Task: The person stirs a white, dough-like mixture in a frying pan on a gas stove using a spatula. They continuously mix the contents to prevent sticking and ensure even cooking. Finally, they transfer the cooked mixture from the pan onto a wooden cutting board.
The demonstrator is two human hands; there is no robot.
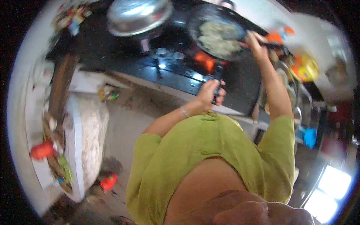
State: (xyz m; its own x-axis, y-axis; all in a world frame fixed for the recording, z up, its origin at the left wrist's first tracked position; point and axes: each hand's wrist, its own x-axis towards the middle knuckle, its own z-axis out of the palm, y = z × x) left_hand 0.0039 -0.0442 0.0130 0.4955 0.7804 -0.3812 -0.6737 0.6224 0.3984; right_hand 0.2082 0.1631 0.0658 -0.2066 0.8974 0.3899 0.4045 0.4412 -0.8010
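My left hand is closed around the black handle of a dark frying pan on the stove. Pale, greenish-white food is spread across the pan, its pieces blurred. Over the pan's right rim, my right hand grips a dark-handled spatula. Its dark blade lies in the food, and the handle sticks out to the right of my fist. An orange glow shows at the pan's near edge, beside the handle.
Left of the pan, a shiny metal lid or bowl covers the other burner. The black stove top has round knobs near its front. Yellow and orange packages stand at the right. A large whitish sack is on the floor at left.
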